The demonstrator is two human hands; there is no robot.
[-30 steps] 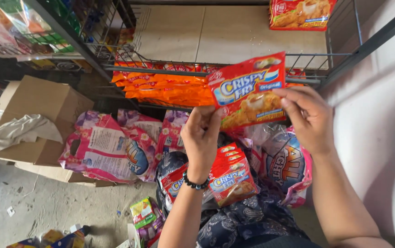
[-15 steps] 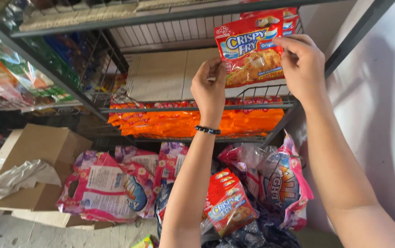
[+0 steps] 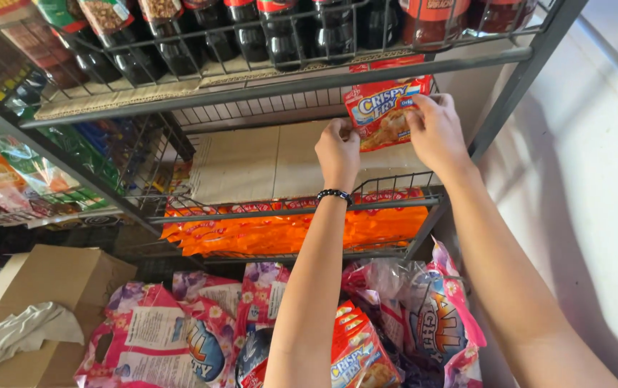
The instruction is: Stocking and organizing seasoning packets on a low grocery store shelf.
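Wire shelf (image 3: 266, 162), cardboard-lined, near its right rear corner: left hand (image 3: 337, 149) and right hand (image 3: 436, 133), fingers pinching a red-orange snack packet (image 3: 380, 108) upright. Dark bottles (image 3: 280, 29) above.

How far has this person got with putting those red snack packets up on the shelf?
Barely started, by the look of it. Done: nothing shows on the cardboard-lined shelf apart from the packet in hand. In hand: the left hand and right hand hold one red packet at the shelf's right rear. Left: more red packets sit below among the plastic bags.
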